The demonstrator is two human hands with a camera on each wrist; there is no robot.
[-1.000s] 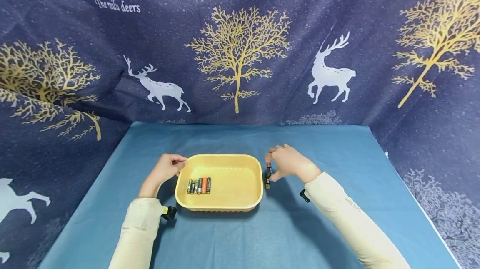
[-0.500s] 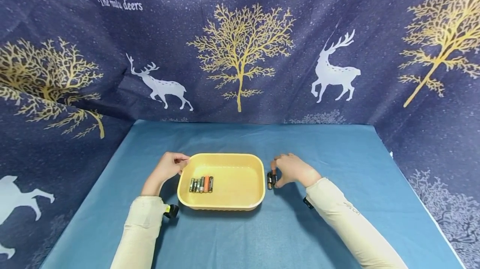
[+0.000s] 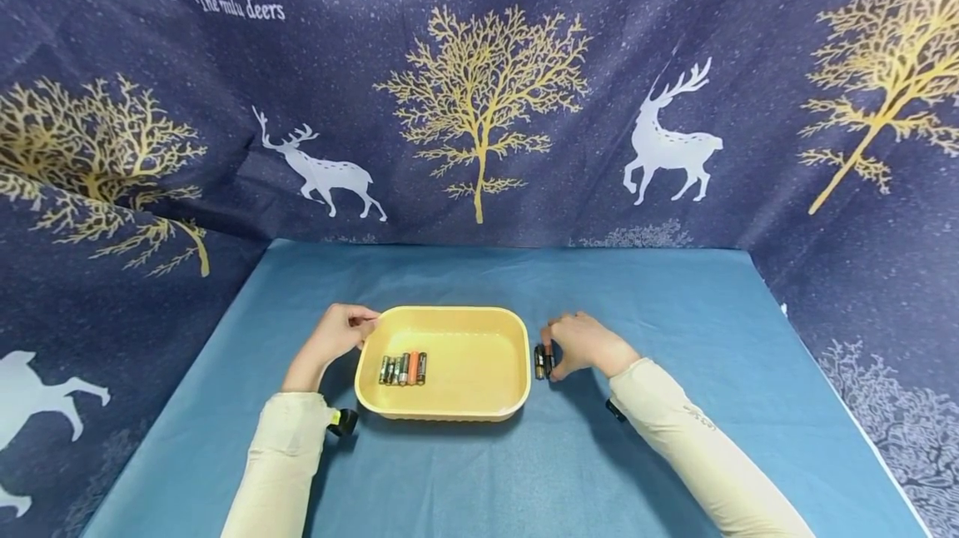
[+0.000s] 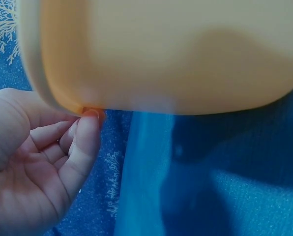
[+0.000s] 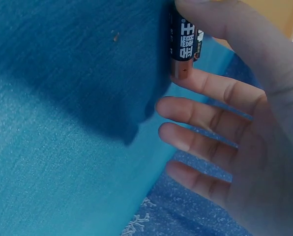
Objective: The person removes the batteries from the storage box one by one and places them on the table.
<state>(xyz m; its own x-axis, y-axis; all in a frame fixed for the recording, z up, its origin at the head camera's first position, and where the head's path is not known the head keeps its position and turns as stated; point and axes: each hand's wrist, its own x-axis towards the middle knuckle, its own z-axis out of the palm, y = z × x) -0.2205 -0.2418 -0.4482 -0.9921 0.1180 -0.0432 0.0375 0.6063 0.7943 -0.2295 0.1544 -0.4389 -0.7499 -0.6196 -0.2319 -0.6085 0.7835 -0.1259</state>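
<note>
A yellow plastic tray (image 3: 475,365) stands on the cloth, with a row of several batteries (image 3: 403,369) lying side by side in its left half. At its far left corner my left hand (image 3: 340,330) pinches the rim between thumb and forefinger. To the right of the tray, my right hand (image 3: 586,345) holds a black and copper battery (image 5: 182,46) by its two ends, thumb on one and forefinger on the copper end. The other fingers spread loosely apart from it. Alongside lies a second black battery (image 3: 539,361), between the held one and the tray, mostly hidden in the right wrist view.
Blue cloth (image 3: 479,480) covers the tabletop around the tray and both hands. Behind and at the sides hangs a dark blue curtain (image 3: 524,188) printed with white deer and golden trees. A small black device (image 3: 343,422) sits at the left wrist.
My right hand has shifted slightly toward me and right, bringing its battery from over the other one to beside it. The left hand keeps its hold on the rim.
</note>
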